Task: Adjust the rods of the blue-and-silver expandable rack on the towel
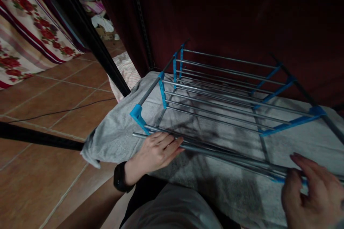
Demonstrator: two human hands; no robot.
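A metal rack (225, 96) with grey rods and blue plastic joints lies on its side on a grey cloth (118, 132). My left hand (156, 152) rests flat on the nearest rods, close to a blue corner joint (137, 113), fingers together and pointing right. My right hand (311, 189) pinches the near rods beside another blue joint at the lower right, thumb under and fingers over them. A black band sits on my left wrist.
Brown floor tiles (53, 114) stretch to the left, crossed by a thin cable. A black pole (88, 32) slants up beside a flowered cloth (29, 25). A dark red curtain (242, 14) hangs behind the rack. Clutter lies far back.
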